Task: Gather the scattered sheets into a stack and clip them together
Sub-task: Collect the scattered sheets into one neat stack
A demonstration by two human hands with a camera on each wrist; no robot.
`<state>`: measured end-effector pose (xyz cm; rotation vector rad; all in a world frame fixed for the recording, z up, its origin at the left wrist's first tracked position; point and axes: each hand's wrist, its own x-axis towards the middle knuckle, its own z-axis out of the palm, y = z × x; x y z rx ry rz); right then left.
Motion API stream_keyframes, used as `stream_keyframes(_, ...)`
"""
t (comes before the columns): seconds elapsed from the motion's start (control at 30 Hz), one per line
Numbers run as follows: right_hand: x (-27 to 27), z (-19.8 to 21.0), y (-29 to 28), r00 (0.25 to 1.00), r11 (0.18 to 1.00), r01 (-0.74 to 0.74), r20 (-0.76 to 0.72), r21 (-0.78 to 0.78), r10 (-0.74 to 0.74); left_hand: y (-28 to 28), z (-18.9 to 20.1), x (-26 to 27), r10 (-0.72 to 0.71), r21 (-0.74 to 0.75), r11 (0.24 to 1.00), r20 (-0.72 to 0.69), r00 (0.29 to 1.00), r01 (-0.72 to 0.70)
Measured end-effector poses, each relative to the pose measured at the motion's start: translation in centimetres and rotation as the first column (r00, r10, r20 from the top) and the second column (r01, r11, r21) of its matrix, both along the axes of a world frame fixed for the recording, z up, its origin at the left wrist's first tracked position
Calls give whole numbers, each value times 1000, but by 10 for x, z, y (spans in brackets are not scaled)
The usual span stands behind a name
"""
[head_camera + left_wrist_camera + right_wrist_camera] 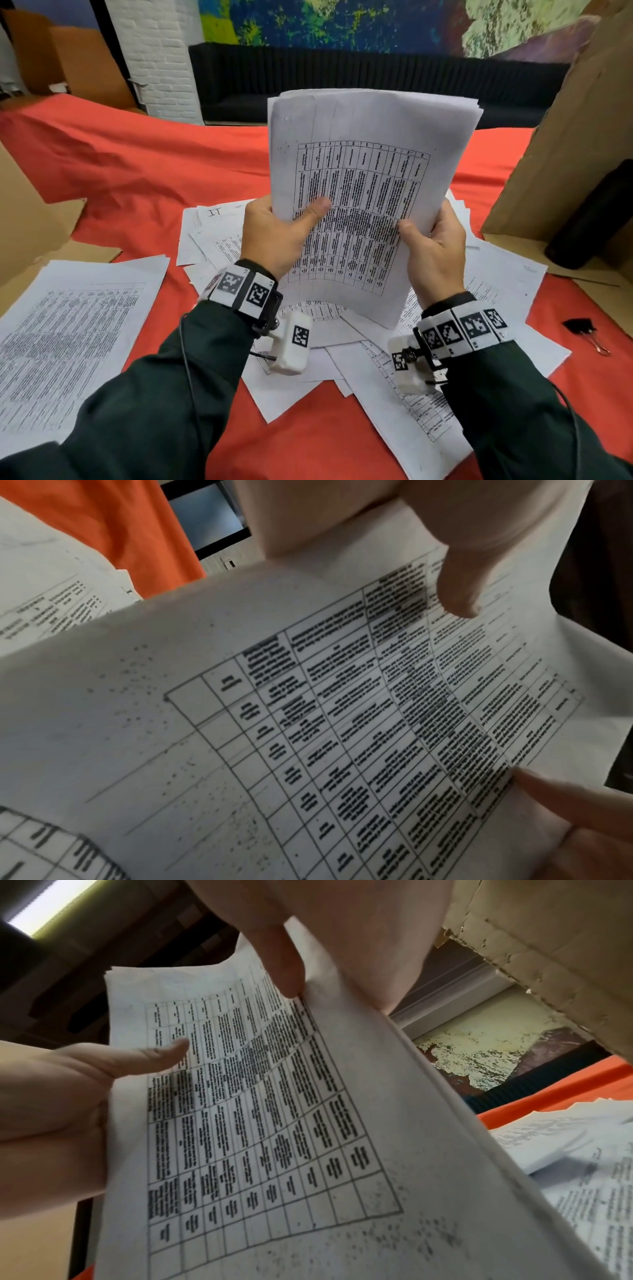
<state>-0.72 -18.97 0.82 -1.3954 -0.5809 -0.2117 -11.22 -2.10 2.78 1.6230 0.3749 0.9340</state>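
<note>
Head view: left hand (270, 233) and right hand (435, 253) clamp the opposite edges of a curved paper stack (363, 192), held upright above loose printed sheets (342, 342); black binder clip (582, 325) lies right of these.

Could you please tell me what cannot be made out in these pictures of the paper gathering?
- Table text on the held stack: blurred in every view.
- Fingers of left hand and right hand: hidden behind the stack, head view.
- Sheets underneath: partly covered by wrists.
- Binder clip: too small to tell open or closed.
</note>
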Motion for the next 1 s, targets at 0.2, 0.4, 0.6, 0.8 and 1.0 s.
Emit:
stream_keyframes(0.2,1,0,-1,1000,1000,14,-18,12,-14,1,-2,1,21,-18,1000,25,999,-21)
stream_keyframes(0.4,4,-9,1,997,998,-59,-58,-6,59,-1,-11,-1,23,-80,996,-21,1000,-25)
stream_keyframes(0.6,12,-5,-1,981,980,-166,-115,-107,154,34,19,-26,188,91,978,31,982,-190)
stream_keyframes(0.8,39,-18,-11,952,608,-306,-256,-732,170,167,47,-125,562,343,813,-255,787,-470)
stream_keyframes(1.0,60,-39,-10,939,267,-326,-276,-907,207,232,7,-242,486,307,855,-755,440,-418)
